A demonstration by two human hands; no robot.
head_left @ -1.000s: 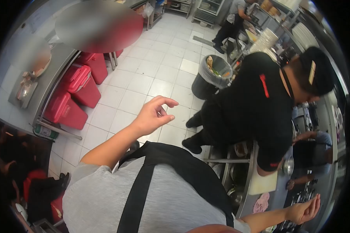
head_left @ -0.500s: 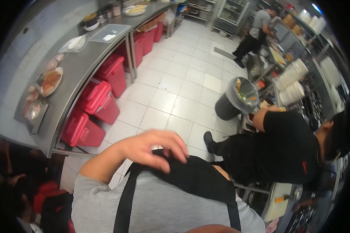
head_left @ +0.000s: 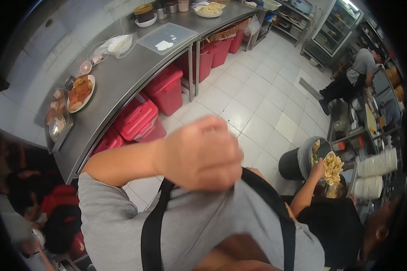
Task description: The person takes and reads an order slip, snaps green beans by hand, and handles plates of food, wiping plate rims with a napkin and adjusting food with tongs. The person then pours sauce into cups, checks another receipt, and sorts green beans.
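My left hand (head_left: 205, 156) is raised in front of my chest, blurred, with its fingers curled into a fist. What it holds, if anything, is hidden. Behind and below it are my grey shirt (head_left: 190, 221) and the black apron straps (head_left: 153, 226). A strip of skin (head_left: 257, 175) shows beyond the right strap; the fingers of my right hand cannot be made out. At the right, a co-worker's hand (head_left: 319, 168) holds a plate of pale food pieces (head_left: 333, 169) beside a lined bin (head_left: 298, 159).
Along the left runs a steel counter (head_left: 115, 80) with a plate of orange-brown food (head_left: 80, 92) and a clear lid (head_left: 167, 37). Red bins (head_left: 165, 89) stand below. Stacked plates (head_left: 376, 163) are at the right. Another person (head_left: 359, 72) bends over the far right counter.
The view has swung toward the left counter. My left hand has moved in front of my chest and curled closed. My right hand has left the lower right. The co-worker now holds out a plate.
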